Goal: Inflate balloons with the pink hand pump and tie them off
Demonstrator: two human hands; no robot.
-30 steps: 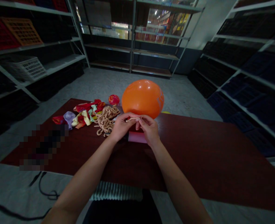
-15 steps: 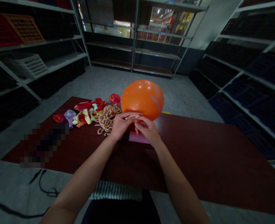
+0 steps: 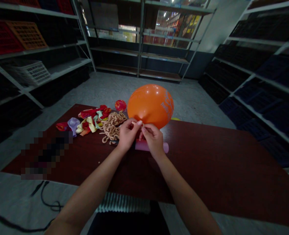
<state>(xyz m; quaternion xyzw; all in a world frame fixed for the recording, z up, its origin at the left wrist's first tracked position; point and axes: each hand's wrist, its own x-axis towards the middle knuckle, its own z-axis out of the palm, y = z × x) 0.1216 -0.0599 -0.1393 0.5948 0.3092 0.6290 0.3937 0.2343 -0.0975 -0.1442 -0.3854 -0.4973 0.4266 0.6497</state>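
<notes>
A large inflated orange balloon point(image 3: 150, 104) with pale print stands just beyond my hands, its neck end towards me. My left hand point(image 3: 127, 135) is closed in a pinch at that end, with a short piece of tan cord point(image 3: 134, 123) between finger and thumb. Close beside it, my right hand point(image 3: 153, 138) pinches at the balloon's neck, which the fingers mostly hide. Under the right hand a pink-purple tube point(image 3: 166, 147) lies on the table. To the left of my hands is a heap of tan cords point(image 3: 112, 125).
Uninflated balloons point(image 3: 92, 122) in several colours lie on the dark red table point(image 3: 208, 163), left of the cords. A small red balloon point(image 3: 120, 105) sits at the far edge. Shelves with crates point(image 3: 26, 34) line the sides; black cables point(image 3: 45, 195) lie on the floor.
My hands have moved slightly apart and down at the balloon's neck. The balloon has turned a little, and more of the pink-purple tube shows.
</notes>
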